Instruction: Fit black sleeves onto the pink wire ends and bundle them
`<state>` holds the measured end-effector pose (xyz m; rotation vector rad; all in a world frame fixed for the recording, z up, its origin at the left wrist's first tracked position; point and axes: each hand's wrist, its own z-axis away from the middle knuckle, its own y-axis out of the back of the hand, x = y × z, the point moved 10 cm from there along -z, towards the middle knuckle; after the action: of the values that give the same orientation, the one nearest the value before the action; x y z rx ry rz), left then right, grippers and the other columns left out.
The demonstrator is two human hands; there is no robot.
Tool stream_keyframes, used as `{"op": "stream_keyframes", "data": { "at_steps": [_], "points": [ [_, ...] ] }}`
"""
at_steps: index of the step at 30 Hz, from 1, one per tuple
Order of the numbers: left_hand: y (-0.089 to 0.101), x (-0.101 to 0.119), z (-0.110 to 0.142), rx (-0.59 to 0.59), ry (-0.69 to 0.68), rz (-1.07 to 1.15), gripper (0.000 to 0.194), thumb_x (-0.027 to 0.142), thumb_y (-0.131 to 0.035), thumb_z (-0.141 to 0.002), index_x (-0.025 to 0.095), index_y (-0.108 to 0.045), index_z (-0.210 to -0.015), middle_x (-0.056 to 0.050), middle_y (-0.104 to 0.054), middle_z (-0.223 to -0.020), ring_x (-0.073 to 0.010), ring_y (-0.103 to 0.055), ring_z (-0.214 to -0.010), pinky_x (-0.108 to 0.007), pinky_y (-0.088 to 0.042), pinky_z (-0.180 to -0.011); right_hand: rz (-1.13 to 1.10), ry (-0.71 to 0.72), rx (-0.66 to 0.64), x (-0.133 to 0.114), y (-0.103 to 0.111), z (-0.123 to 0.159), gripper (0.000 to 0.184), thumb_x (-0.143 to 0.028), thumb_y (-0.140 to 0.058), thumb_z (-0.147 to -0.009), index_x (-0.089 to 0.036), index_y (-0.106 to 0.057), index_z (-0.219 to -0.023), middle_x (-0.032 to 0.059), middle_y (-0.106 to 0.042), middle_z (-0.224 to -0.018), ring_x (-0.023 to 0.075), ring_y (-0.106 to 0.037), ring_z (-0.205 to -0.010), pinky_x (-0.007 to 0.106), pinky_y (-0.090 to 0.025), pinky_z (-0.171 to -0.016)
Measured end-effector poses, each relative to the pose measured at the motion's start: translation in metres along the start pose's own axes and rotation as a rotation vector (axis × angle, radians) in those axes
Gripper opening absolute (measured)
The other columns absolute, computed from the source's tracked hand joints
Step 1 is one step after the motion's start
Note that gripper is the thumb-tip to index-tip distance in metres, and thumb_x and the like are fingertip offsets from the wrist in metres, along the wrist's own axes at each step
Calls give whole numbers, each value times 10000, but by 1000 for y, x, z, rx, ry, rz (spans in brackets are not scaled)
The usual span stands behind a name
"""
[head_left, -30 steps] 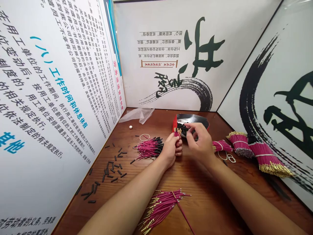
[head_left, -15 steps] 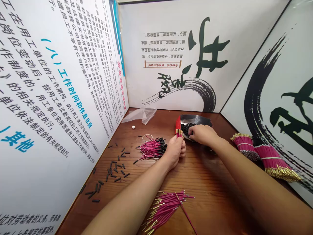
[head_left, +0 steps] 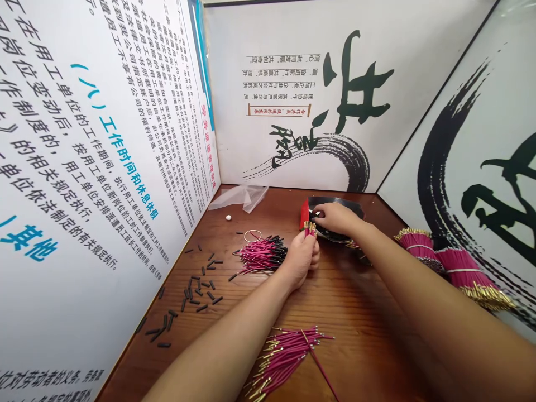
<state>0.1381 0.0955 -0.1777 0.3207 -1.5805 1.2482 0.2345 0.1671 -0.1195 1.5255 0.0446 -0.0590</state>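
My left hand [head_left: 302, 258] is closed around a small bunch of magenta wires [head_left: 310, 228], whose gold terminals point up out of the fist. My right hand [head_left: 337, 216] reaches over the open red and black container [head_left: 305, 212], fingers pinched together above the black sleeves inside. What the fingertips hold there is hidden. Left of my fist lies a pile of magenta wires with black sleeves on their ends [head_left: 262, 254]. Closer to me, a loose heap of magenta wires with gold terminals [head_left: 287, 357] rests between my forearms.
Short black sleeves [head_left: 196, 293] are scattered over the left side of the wooden table [head_left: 234, 318]. Banded magenta wire bundles [head_left: 467, 271] lean by the right panel. A clear plastic bag [head_left: 243, 196], a small white ball [head_left: 228, 218] and a rubber band [head_left: 253, 236] lie toward the back.
My right hand has moved left and slightly up across the container, toward its red side. My left hand keeps its hold on the wires, almost unmoved.
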Motion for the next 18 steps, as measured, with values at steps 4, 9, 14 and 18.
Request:
{"op": "stream_keyframes", "data": {
  "at_steps": [4, 9, 14, 18],
  "points": [
    [1, -1, -1, -2, 15, -7, 289, 360, -590, -777, 226, -334, -762, 118, -313, -542, -20, -162, -369, -166, -89, -375, 36, -40, -43, -2, -12, -4, 300, -325, -613, -833, -219, -751, -1077, 127, -747, -1050, 264, -692, -901, 306, -471, -703],
    [-1, 0, 0, -11, 12, -7, 284, 356, -584, -780, 227, -332, -761, 118, -307, -539, -22, -161, -370, -167, -93, -375, 75, -103, -29, 11, -9, 3, 240, -282, -577, -848, -220, -778, -962, 133, -743, -1064, 289, -689, -944, 335, -477, -738],
    [-1, 0, 0, -5, 7, -3, 295, 359, -592, -775, 226, -330, -752, 115, -315, -542, -20, -166, -370, -167, -96, -376, 53, -127, 27, 18, 0, 10, 313, -314, -496, -896, -243, -784, -995, 108, -743, -1080, 285, -686, -944, 335, -469, -714],
    [0, 0, 0, 2, -1, 2, 293, 341, -592, -767, 226, -323, -745, 117, -311, -534, -21, -173, -371, -163, -102, -374, -17, -76, 119, 15, 10, 10, 312, -298, -486, -901, -211, -780, -957, 103, -745, -1071, 262, -675, -948, 312, -456, -719]
  ]
}}
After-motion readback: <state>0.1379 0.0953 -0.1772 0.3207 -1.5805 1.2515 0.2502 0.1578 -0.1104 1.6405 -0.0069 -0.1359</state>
